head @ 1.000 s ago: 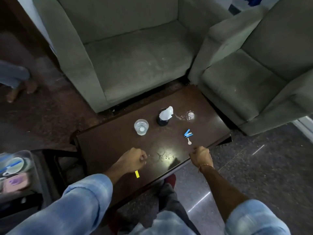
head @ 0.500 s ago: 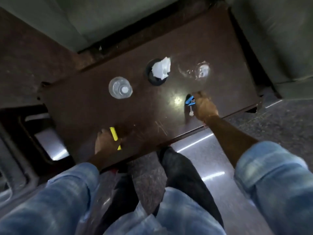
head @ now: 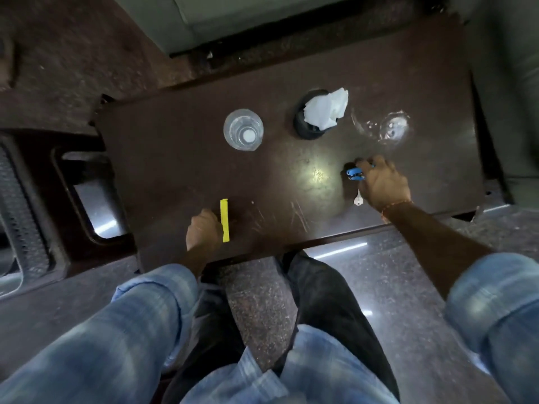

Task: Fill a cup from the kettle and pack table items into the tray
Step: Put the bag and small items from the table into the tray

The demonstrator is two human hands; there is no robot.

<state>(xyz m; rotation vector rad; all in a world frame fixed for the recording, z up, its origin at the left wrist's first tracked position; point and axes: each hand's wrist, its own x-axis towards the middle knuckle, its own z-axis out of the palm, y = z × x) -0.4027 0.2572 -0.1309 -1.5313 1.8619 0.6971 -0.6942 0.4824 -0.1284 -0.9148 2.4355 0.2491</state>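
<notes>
We look straight down on a dark wooden table (head: 180, 158), and we place the rest from it. Toward its far side stand three things in a row: a clear cup (head: 243, 132) with water in it at the left, a dark holder (head: 309, 121) stuffed with white tissue (head: 326, 109) in the middle, and a clear glass piece (head: 385, 129) at the right, too full of glare for us to tell its shape. Near the table's front edge our left hand (head: 203, 229) curls round a flat yellow stick (head: 224, 220), which lies on the top and points away from us. Toward the table's right end our right hand (head: 382, 185) bends its fingers over a small blue object (head: 354, 174) — the fingertips pinch it, and a little white piece (head: 358, 199) shows just beneath the hand, near the front edge. Nothing stands between either hand and the cup. Beyond the table's far edge sit grey-green armchairs (head: 262, 13); off its left end lies a dark frame (head: 87, 199) over shiny floor. We can read no writing or brand anywhere.
</notes>
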